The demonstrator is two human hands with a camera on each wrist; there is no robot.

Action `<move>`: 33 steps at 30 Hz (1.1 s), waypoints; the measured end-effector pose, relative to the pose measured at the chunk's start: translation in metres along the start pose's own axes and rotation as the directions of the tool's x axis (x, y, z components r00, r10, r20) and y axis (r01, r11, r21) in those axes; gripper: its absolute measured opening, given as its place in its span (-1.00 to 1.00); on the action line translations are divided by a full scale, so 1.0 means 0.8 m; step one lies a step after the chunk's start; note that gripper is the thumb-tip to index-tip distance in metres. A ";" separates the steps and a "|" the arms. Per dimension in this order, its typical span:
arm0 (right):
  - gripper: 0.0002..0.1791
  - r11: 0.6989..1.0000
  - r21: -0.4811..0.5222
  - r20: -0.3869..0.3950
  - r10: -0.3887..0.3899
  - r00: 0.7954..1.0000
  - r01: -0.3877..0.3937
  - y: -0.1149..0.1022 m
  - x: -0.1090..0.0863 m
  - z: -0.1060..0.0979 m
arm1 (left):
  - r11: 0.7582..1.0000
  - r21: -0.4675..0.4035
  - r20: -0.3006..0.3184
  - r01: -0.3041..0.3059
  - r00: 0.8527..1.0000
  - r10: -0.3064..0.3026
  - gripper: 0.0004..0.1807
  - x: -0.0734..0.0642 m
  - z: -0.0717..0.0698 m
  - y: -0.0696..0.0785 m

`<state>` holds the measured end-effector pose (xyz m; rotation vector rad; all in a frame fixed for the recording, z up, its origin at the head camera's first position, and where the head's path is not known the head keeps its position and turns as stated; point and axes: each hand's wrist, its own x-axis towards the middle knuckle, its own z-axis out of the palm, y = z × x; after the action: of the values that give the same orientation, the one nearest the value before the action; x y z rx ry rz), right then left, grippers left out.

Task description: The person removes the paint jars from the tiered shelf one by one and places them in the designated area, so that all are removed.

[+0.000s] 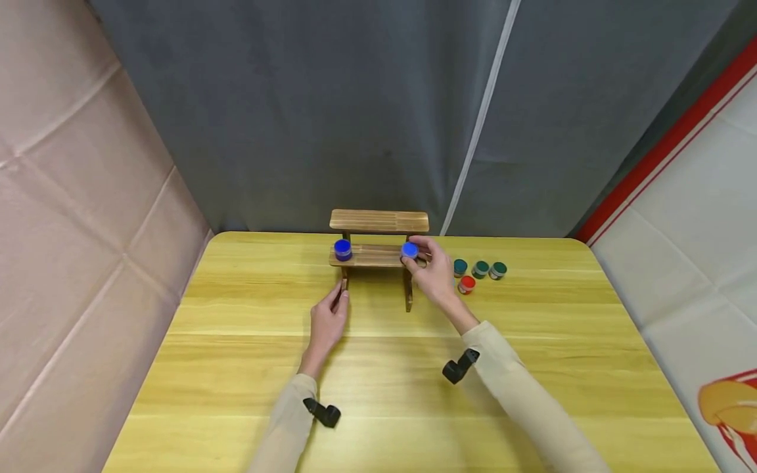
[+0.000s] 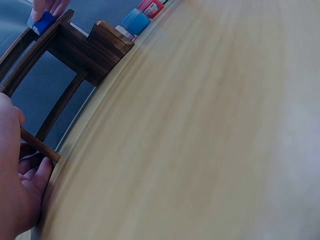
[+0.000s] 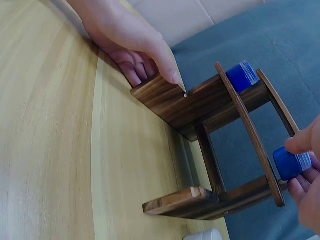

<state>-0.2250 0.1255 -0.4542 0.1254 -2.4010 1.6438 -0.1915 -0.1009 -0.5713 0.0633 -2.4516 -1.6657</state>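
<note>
A small two-tier wooden shelf (image 1: 374,256) stands near the back edge of the table. My left hand (image 1: 328,322) grips its left side panel low down, thumb on the front edge and fingers curled behind, as the right wrist view shows. With thumb and fingers my right hand (image 1: 436,274) pinches a blue paint jar (image 1: 409,249) at the right end of the lower tier. Another blue jar (image 1: 343,249) sits upright at that tier's left end. The upper tier (image 1: 378,220) carries nothing.
Right of the shelf stand several more small jars: a teal jar (image 1: 460,267), two dark green jars (image 1: 499,270) and a red jar (image 1: 466,284) in front of them. A grey curtain (image 1: 331,118) hangs behind the table (image 1: 378,394).
</note>
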 end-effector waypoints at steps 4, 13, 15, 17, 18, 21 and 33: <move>-0.55 1.000 -0.019 -0.018 0.001 1.000 -0.002 0.005 -0.002 -0.008 | 1.000 -0.004 0.007 -0.004 1.000 0.004 -0.53 0.000 -0.001 0.000; -0.54 0.999 -0.014 -0.034 0.039 0.999 -0.039 0.015 -0.003 -0.025 | 1.000 -0.006 -0.004 -0.003 1.000 0.003 -0.54 0.000 -0.002 -0.002; -0.53 0.999 -0.005 -0.038 0.050 0.998 -0.051 0.017 -0.004 -0.029 | 1.000 -0.005 -0.004 0.001 1.000 -0.001 -0.54 0.000 -0.003 -0.002; -0.53 0.999 0.000 -0.047 0.052 0.998 -0.052 0.020 -0.005 -0.033 | 1.000 -0.004 -0.003 0.002 1.000 -0.002 -0.54 0.000 -0.003 -0.002; -0.53 0.999 -0.001 -0.053 0.051 0.997 -0.051 0.022 -0.005 -0.036 | 1.000 -0.004 -0.001 0.001 1.000 -0.001 -0.54 0.001 -0.003 -0.002; -0.54 0.999 -0.016 -0.073 0.047 0.996 -0.049 0.027 -0.006 -0.044 | 1.000 -0.003 0.001 -0.003 1.000 0.003 -0.53 0.001 -0.004 -0.002; -0.54 0.996 -0.056 -0.129 0.054 0.990 -0.062 0.045 -0.007 -0.082 | 1.000 -0.006 -0.009 -0.010 1.000 0.010 -0.54 0.001 -0.006 -0.001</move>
<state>-0.2175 0.1989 -0.4655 -0.0586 -2.3756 1.5517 -0.1914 -0.1058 -0.5705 0.0575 -2.4359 -1.6655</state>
